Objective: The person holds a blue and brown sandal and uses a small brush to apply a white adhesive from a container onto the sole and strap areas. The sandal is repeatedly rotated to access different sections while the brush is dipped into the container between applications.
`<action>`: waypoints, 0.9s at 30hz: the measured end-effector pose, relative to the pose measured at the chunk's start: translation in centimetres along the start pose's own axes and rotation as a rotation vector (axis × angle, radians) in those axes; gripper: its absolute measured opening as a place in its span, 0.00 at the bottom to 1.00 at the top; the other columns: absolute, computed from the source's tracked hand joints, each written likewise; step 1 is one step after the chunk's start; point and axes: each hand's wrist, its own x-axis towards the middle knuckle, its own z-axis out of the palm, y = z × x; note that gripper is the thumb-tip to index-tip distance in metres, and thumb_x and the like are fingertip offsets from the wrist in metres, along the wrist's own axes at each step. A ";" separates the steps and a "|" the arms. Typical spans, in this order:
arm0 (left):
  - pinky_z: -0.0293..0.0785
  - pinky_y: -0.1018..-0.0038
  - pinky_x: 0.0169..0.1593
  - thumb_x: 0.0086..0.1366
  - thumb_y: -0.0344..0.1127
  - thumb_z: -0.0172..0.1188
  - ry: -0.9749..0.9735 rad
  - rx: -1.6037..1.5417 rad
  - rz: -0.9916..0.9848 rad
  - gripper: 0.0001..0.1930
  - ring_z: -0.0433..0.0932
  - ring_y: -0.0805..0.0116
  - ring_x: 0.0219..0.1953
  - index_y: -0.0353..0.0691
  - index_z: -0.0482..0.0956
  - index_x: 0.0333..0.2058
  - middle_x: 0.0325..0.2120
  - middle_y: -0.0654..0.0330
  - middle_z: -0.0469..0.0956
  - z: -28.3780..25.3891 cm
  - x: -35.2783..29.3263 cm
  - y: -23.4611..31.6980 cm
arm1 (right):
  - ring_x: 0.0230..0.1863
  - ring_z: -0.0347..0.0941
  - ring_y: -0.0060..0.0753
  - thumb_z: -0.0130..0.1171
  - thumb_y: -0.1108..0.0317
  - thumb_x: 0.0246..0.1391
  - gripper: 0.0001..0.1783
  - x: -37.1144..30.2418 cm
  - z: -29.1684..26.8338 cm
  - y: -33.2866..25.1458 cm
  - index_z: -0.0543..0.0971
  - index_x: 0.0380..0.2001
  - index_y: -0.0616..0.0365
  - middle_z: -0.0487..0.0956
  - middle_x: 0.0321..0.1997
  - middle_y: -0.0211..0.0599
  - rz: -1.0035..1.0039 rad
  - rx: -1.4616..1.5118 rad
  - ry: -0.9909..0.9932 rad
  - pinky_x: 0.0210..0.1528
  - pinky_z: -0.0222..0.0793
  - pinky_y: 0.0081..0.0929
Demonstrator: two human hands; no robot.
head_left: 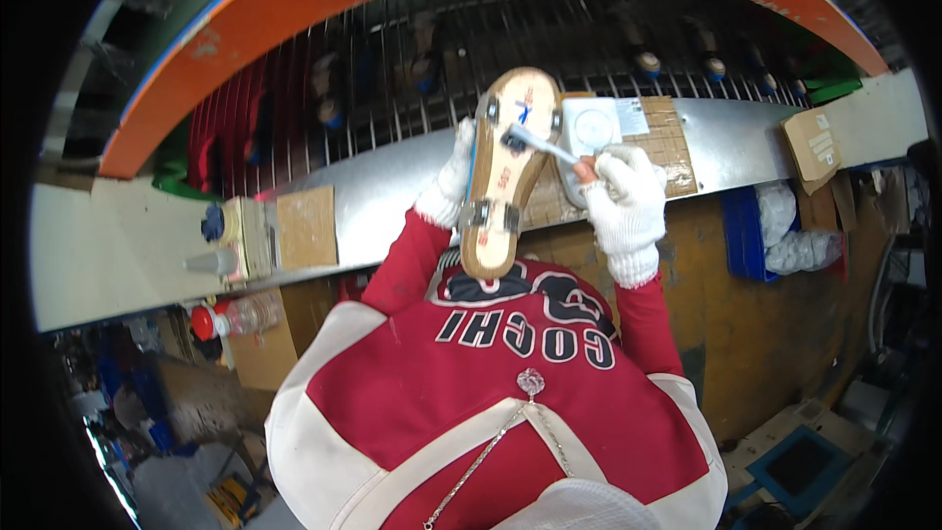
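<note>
My left hand, in a white knit glove, is closed around the left edge of a sandal sole. The sole is held upright with its pale face towards me. A tan rim runs round it, dark strap ends lie at its sides, and it carries red marks and a blue one. My right hand, also gloved, with a bare fingertip showing, grips a small brush by its pale handle. The brush's dark head lies over the upper middle of the sole. Beside the sole, partly behind my right hand, is a white container.
Cardboard covers part of the metal ledge. Behind it, a rack of metal rods holds several shoes under an orange frame. A blue bin with plastic bags stands right; a red-lidded jar is left.
</note>
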 end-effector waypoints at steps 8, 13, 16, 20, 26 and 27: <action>0.81 0.63 0.53 0.60 0.77 0.49 0.072 -0.188 -0.065 0.49 0.79 0.58 0.53 0.41 0.63 0.66 0.57 0.48 0.74 -1.6 1.4 0.2 | 0.27 0.70 0.26 0.69 0.68 0.51 0.07 1.2 2.1 3.8 0.81 0.29 0.57 0.76 0.28 0.29 0.052 0.260 -0.043 0.29 0.63 0.25; 0.78 0.63 0.53 0.58 0.82 0.41 0.434 0.068 0.116 0.52 0.78 0.58 0.52 0.41 0.65 0.65 0.55 0.53 0.75 0.3 1.3 2.0 | 0.23 0.60 0.11 0.52 0.48 0.68 0.21 -1.4 4.8 3.4 0.77 0.37 0.57 0.68 0.23 0.18 0.672 0.938 -0.189 0.26 0.55 0.13; 0.65 0.60 0.66 0.58 0.83 0.39 0.531 0.027 0.164 0.56 0.69 0.55 0.63 0.37 0.58 0.68 0.62 0.51 0.68 2.0 1.6 2.7 | 0.31 0.63 0.10 0.59 0.51 0.63 0.17 -1.6 6.5 1.5 0.70 0.37 0.53 0.70 0.31 0.20 0.641 1.174 -0.115 0.31 0.59 0.12; 0.57 0.58 0.70 0.59 0.82 0.38 0.510 0.037 0.281 0.57 0.61 0.53 0.68 0.36 0.50 0.71 0.67 0.50 0.60 2.7 2.5 3.1 | 0.36 0.68 0.19 0.73 0.69 0.50 0.25 0.1 7.6 0.5 0.63 0.36 0.51 0.68 0.36 0.27 0.563 1.215 -0.063 0.39 0.73 0.22; 0.55 0.58 0.71 0.64 0.79 0.34 0.493 0.099 0.262 0.53 0.59 0.54 0.69 0.37 0.50 0.71 0.67 0.51 0.60 2.0 3.7 3.0 | 0.36 0.74 0.22 0.74 0.75 0.46 0.26 3.3 9.3 2.9 0.64 0.39 0.54 0.71 0.39 0.33 0.789 1.113 -0.105 0.30 0.73 0.20; 0.55 0.58 0.71 0.65 0.79 0.34 0.538 0.110 0.235 0.52 0.59 0.54 0.69 0.37 0.50 0.71 0.67 0.51 0.60 1.9 4.1 3.1 | 0.36 0.74 0.22 0.73 0.75 0.46 0.25 3.7 9.9 3.4 0.65 0.39 0.54 0.72 0.39 0.33 0.799 1.132 -0.130 0.29 0.72 0.20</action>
